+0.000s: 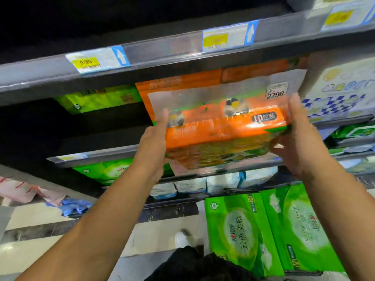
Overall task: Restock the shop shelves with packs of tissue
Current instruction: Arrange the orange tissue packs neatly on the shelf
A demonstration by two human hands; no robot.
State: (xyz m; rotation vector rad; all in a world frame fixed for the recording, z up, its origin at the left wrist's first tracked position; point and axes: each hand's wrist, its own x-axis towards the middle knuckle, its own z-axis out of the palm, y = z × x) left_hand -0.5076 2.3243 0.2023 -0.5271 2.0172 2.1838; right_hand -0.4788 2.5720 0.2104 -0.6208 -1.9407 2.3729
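We log the front pack (pixel 223 132) as bright orange, its underside mottled green-brown, its top flap clear and shiny. Its sticker (pixel 276 90) is white with black digits. The rear pack (pixel 178 82) is orange too. Left pack (pixel 97 99): lime green. Right pack (pixel 341 98): white, with a blue-and-white checker band and pale yellow shapes. We mark the shelf rail (pixel 162 51) dark grey; the price tags (pixel 87 62) are yellow on white, with a white arrow on blue. Lower packs (pixel 223 182): pale blue and white. Big packs (pixel 239 226): vivid green, with a whitish oval and dark lettering. Shoe (pixel 181 239) white, trousers (pixel 182 264) black, rag (pixel 77 205) blue. We see the floor (pixel 30 256) as cream with dark stripes.
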